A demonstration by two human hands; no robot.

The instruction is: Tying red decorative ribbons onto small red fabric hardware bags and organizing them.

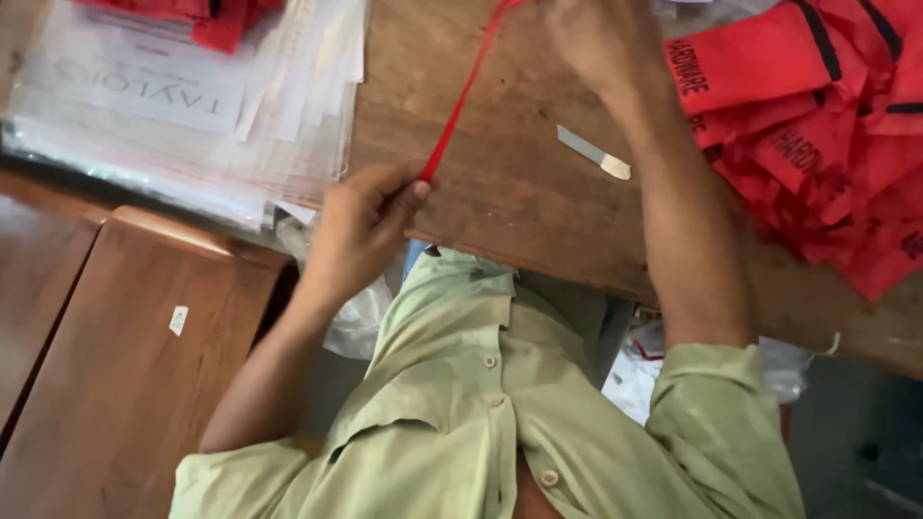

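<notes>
Though hands (pixel 361 226) taut w/ ribbon (pixel 461 101), bags (pixel 192 106) nearby

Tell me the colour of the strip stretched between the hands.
Red. The strip shows clearly in the head view, pinched by the left hand.

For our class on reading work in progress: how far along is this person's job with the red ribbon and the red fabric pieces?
Done: a heap of red fabric pieces lies on the wooden table, with more on the stack of clear plastic bags. In hand: the left hand pinches one end of a red ribbon stretched taut to the right hand. Left: many bags appear unfilled; how many cannot be told.
</notes>
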